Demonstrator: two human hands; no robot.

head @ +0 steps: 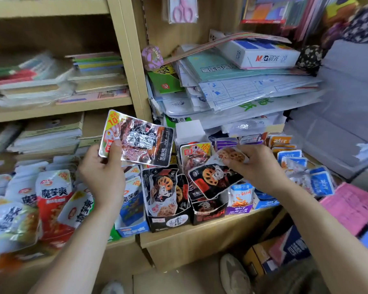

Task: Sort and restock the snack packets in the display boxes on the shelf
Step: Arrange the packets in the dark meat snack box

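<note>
Two packets: meat packet in left hand (raised), lotus-root packet in right hand.

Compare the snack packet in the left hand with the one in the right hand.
The silver-edged packet in the left hand has a yellow 10% corner; the lotus-root packet in the right hand shows orange slices. The silver-edged packet is held above the display boxes; the lotus-root packet sits low over them. Both are glossy.
</note>
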